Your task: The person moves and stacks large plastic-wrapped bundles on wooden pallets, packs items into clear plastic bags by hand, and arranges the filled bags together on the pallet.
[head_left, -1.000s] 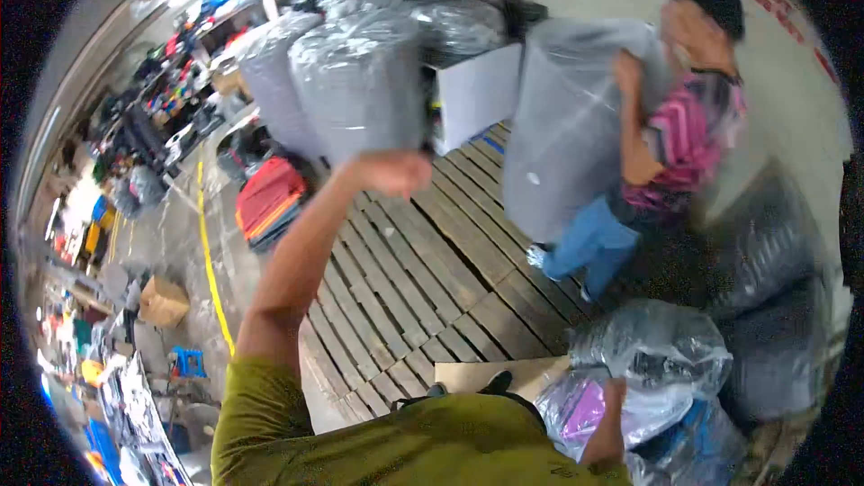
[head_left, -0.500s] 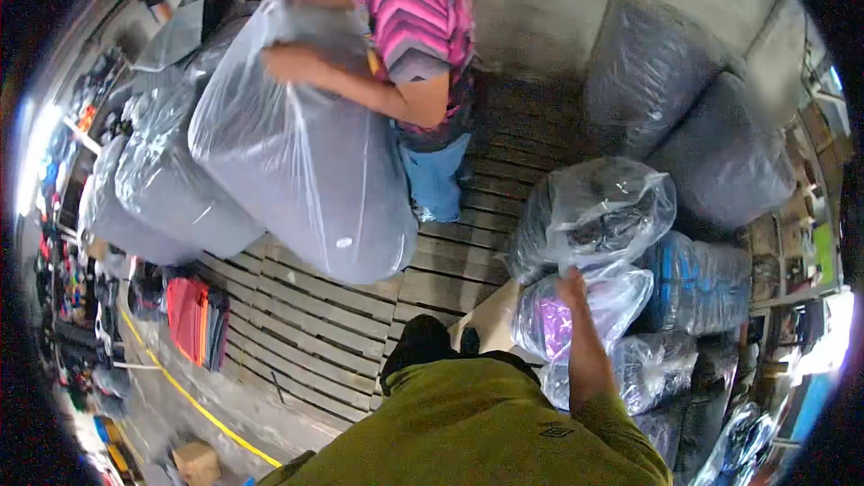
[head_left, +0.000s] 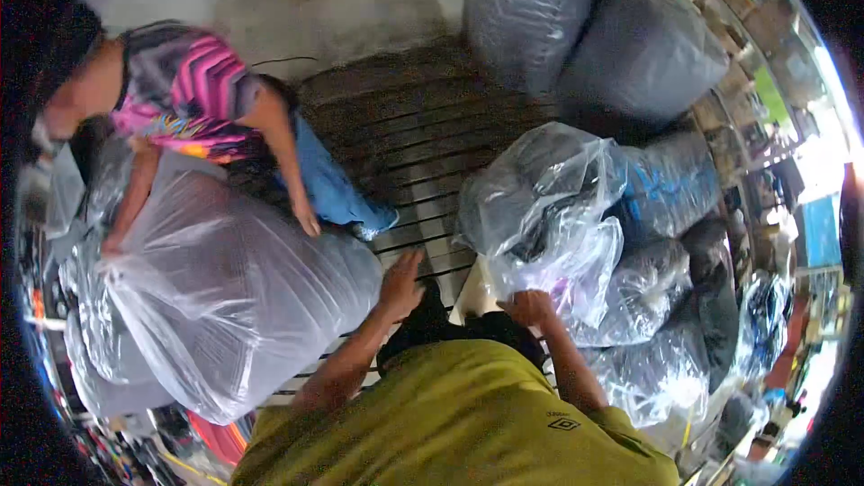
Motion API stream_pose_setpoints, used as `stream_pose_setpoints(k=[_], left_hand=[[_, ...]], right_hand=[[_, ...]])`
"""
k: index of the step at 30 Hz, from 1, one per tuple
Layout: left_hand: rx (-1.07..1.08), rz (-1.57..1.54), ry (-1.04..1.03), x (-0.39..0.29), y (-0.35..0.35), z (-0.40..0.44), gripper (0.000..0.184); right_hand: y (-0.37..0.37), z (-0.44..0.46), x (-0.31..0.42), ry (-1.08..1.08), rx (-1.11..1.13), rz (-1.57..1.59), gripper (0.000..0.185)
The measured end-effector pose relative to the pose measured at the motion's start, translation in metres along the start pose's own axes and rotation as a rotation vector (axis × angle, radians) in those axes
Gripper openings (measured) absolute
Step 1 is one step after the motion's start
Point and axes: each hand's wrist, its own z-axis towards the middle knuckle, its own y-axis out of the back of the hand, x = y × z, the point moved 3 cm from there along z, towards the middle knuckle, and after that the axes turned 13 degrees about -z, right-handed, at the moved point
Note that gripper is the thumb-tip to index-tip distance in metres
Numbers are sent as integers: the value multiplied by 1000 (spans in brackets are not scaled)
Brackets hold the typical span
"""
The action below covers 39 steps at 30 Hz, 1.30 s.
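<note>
On the left, a co-worker (head_left: 198, 103) in a pink-patterned shirt and jeans leans beside a big bag (head_left: 261, 306), clear plastic over grey contents. One of the co-worker's hands is at the bag's bunched end; the other is near its upper edge. The big bag sits tilted on the slats (head_left: 436, 175). Just beside its right end is the wearer's left hand (head_left: 402, 286), fingers extended; whether it touches the plastic, I cannot tell. The wearer's two hands are apart. The right hand (head_left: 529, 308) is at the near edge of a clear bag (head_left: 562, 279) with something purple inside; its grip cannot be made out. Another clear bag (head_left: 531, 189) lies beyond that one, next to a blue-marked bundle (head_left: 670, 184). Farther back stand two grey bags (head_left: 639, 45).
</note>
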Motion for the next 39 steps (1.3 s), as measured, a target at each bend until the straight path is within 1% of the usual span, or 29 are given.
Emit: stream_pose_setpoints(k=[1, 2, 4, 5, 7, 8, 10, 12, 13, 14, 15, 17, 18, 19, 20, 21, 22, 23, 24, 25, 27, 28, 29, 30, 32, 33, 35, 37, 39], left_hand=[[0, 41, -246, -42, 12, 24, 89], [-13, 90, -478, -84, 24, 47, 96], [59, 187, -894, -133, -5, 76, 82], [44, 213, -1058, -143, -37, 89, 67], [371, 366, -1010, -161, -93, 105, 44], [703, 468, -776, -161, -110, 106, 36], [608, 284, -487, -79, -173, 116, 34], [408, 132, -421, -39, -178, 120, 32], [272, 84, -498, -30, -164, 114, 31], [135, 37, -570, -24, -152, 103, 31], [54, 90, -489, -59, -108, 81, 31], [78, -206, -344, -62, -130, 60, 31], [72, -347, -285, -62, -140, 57, 31], [89, -228, -230, -62, -165, 54, 34], [109, -468, -129, -96, -158, 25, 34], [-101, -255, -496, -107, -169, 4, 33], [-39, -263, -349, -105, -204, 7, 32], [-94, -593, -319, -73, -260, 11, 29], [-201, -792, -382, -66, -270, 8, 23], [-303, -976, -467, -59, -281, 4, 20], [-591, -1046, -810, -95, -222, -31, 28], [-532, -763, -553, -88, -227, -33, 21], [-454, -491, -290, -69, -244, -34, 22], [-393, -397, -153, -61, -248, -46, 22], [-496, -531, -48, -54, -251, -86, 23], [-622, -679, -35, -54, -254, -112, 23], [-850, -969, -36, -57, -257, -167, 24], [-1014, -1168, -19, -64, -265, -218, 25], [-1155, -1201, 11, -67, -260, -263, 26]], right_hand=[[-17, -17, -2, 133, 20, 17, 45], [-36, -29, -1, -4, 68, 63, 40], [-33, -48, 2, -34, 115, 127, 32], [-35, -50, 2, -32, 95, 180, 31], [-46, -51, -4, 0, 61, 282, 29], [-52, -51, -11, 22, 46, 328, 28], [-56, -48, -31, 81, 34, 410, 27], [-24, -37, -67, -115, -247, 902, 33], [17, -31, -90, -95, -515, 582, 37], [56, -26, -111, -169, -777, 227, 42], [65, -12, -143, -279, -860, 84, 55], [83, 15, -206, -540, -989, -181, 83], [84, 40, -234, -617, -999, -96, 87], [78, 65, -261, -641, -906, 9, 75], [59, 91, -285, -582, -800, 160, 64], [38, 121, -305, -494, -740, 302, 52], [11, 149, -319, -375, -757, 428, 41], [-34, 181, -345, -234, -896, 396, 31], [-2, 153, -285, -160, -737, 964, 37], [14, 131, -237, -179, -615, 1192, 31], [37, 103, -175, -128, -456, 1446, 20], [49, 88, -149, -84, -371, 1567, 15], [63, 73, -130, -41, -282, 1681, 11], [80, 65, -117, 23, -176, 1766, 8], [115, 45, -98, 207, -55, 1754, 13], [138, 25, -83, 420, -471, 1122, 16], [138, 9, -67, 637, -450, 1031, 21], [108, -20, -78, 544, 494, 2054, 20], [111, -38, -65, 447, 445, 2029, 18]])
